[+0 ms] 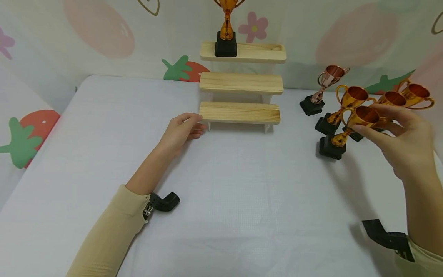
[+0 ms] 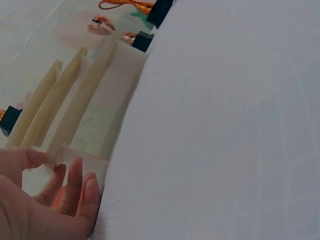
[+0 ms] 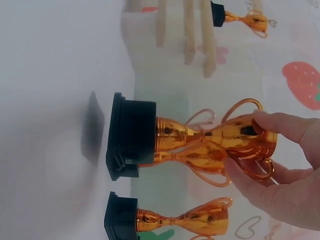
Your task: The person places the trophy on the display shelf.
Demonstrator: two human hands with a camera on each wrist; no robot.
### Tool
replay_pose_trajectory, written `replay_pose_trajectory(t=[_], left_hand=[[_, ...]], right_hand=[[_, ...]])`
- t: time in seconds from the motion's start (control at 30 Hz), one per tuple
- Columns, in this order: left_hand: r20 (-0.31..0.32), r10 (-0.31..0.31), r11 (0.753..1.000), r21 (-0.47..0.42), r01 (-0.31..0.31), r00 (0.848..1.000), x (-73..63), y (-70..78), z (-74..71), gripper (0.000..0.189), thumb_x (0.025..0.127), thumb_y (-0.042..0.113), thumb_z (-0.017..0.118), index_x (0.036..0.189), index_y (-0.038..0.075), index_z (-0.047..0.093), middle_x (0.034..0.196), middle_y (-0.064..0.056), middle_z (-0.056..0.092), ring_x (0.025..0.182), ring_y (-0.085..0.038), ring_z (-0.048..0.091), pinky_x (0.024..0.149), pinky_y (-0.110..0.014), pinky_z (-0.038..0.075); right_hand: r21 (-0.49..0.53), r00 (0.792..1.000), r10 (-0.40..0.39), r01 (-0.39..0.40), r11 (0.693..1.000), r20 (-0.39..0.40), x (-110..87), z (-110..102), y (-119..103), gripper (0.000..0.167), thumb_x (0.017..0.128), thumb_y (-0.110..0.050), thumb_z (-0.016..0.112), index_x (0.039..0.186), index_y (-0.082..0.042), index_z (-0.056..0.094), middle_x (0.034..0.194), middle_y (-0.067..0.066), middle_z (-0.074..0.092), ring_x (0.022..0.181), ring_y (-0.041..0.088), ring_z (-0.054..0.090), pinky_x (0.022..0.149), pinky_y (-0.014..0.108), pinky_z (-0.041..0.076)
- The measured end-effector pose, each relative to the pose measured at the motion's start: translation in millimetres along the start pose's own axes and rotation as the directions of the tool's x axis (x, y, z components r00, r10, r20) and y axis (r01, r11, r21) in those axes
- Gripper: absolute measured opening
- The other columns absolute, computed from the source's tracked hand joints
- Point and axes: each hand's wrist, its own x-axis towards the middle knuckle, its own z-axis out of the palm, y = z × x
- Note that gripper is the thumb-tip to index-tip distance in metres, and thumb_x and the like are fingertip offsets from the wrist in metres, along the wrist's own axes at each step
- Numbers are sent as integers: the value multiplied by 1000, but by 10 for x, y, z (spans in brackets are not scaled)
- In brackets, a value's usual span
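My right hand (image 1: 408, 134) pinches a gold trophy cup (image 1: 367, 115) near its rim, thumb on one side and fingers on the other. In the right wrist view the trophy's black base (image 3: 137, 132) hangs over the table with its shadow apart from it. At the left end of a three-step wooden display stand (image 1: 240, 112), my left hand (image 1: 181, 130) pinches the corner of the lowest step between thumb and index finger. The other left fingers (image 2: 75, 182) curve below that step. Another gold trophy (image 1: 226, 32) stands upright on the top step, left of its middle.
Close behind the held trophy stand several more gold trophies (image 1: 417, 92), partly overlapped by it and my right hand. A rose-coloured trophy (image 1: 332, 76) is farther back, to the stand's right. White cloth covers the table (image 1: 235, 200); a strawberry-patterned backdrop (image 1: 114, 46) rises behind.
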Motion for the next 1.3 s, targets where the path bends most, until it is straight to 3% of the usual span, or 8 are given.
replay_pose_trajectory(t=[0.17,0.33,0.57,0.9,1.3], left_hand=[[2,-1,1000,2,1,1000,-10,3,-7,34,111,24,54,133,-2,60,99,-1,68,93,-10,65,82,-15,55],[6,-1,1000,0,1,1000,-26,13,-22,35,111,24,54,133,-3,60,96,2,68,93,-10,65,82,-15,55],[4,2,1000,1,-2,1000,-26,28,-26,34,111,24,54,132,-2,61,95,3,68,92,-10,65,82,-15,55],[6,-6,1000,-2,6,1000,-25,23,-15,34,111,23,54,132,-2,60,95,3,68,92,-10,65,81,-15,55],[4,-4,1000,-3,4,1000,-21,22,3,32,111,23,54,130,-1,61,93,3,68,92,-10,65,82,-15,55]], right_hand=[[39,999,-31,31,999,8,-24,23,-33,49,95,-8,79,141,-18,66,116,-28,48,96,-11,56,77,0,47],[116,998,-51,47,992,36,-43,49,-82,48,94,0,78,132,-27,68,116,-26,50,93,-11,59,75,0,48],[88,997,-58,54,995,48,-51,101,-152,53,94,-4,79,143,-14,65,116,-28,51,91,-13,59,74,0,47],[-11,993,-94,95,995,67,23,185,-277,60,95,-17,81,149,-7,59,116,-26,53,93,-11,58,74,1,47],[50,989,-126,122,991,74,129,255,-467,55,93,-10,82,144,-3,61,116,-24,54,88,-13,62,74,3,50]])
